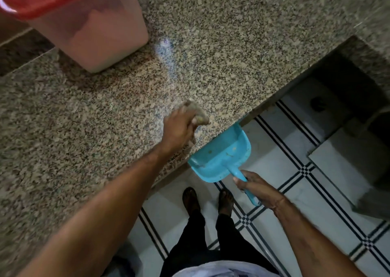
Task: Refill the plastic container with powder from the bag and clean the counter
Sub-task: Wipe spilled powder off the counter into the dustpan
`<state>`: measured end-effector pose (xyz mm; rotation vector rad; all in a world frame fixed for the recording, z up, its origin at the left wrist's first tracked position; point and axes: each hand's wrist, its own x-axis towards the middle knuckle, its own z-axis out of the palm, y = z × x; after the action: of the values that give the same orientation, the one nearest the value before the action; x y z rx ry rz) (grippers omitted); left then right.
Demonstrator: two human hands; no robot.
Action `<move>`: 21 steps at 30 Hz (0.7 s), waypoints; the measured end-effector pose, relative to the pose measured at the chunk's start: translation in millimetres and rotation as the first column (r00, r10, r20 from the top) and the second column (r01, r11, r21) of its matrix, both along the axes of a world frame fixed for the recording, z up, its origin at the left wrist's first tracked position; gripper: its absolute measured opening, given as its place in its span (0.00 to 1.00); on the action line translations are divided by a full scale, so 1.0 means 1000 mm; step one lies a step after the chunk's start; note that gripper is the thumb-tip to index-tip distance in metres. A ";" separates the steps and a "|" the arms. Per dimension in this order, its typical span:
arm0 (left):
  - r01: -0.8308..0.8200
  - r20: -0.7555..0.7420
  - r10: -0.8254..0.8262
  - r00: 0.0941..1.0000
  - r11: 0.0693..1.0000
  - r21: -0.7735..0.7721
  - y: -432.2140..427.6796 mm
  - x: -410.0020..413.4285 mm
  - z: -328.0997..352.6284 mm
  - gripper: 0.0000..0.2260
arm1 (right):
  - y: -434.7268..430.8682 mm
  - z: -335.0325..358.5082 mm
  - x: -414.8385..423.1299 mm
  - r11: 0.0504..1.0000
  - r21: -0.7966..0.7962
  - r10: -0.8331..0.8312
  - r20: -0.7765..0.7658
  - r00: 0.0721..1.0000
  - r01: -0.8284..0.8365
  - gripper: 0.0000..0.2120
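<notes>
The plastic container [95, 29], translucent with a red lid and pale powder inside, stands at the back left of the speckled granite counter [232, 34]. My left hand [179, 126] grips a brownish cloth [199, 114] on the counter close to its front edge. My right hand [256, 189] holds the handle of a blue dustpan [223, 158], whose mouth sits against and just below the counter edge, right beside the cloth. A few crumbs lie in the pan. No powder bag is in view.
A pale smear [166, 48] marks the counter right of the container. Below the edge lies white tiled floor [295, 141] with black stripe lines, where my feet [207, 200] stand. A dark recess [346, 91] opens under the counter at right.
</notes>
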<state>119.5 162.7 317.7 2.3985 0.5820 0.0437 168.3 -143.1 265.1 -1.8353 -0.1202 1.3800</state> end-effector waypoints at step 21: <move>-0.103 -0.169 0.130 0.977 0.981 0.162 -0.067 -0.065 0.021 0.22 | -0.004 0.011 -0.023 0.980 0.015 0.198 -0.027 0.980 -0.197 0.12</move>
<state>54.2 95.7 338.8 2.5304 0.8305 -0.0811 145.5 -146.7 276.4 -1.8318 -0.3034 1.5368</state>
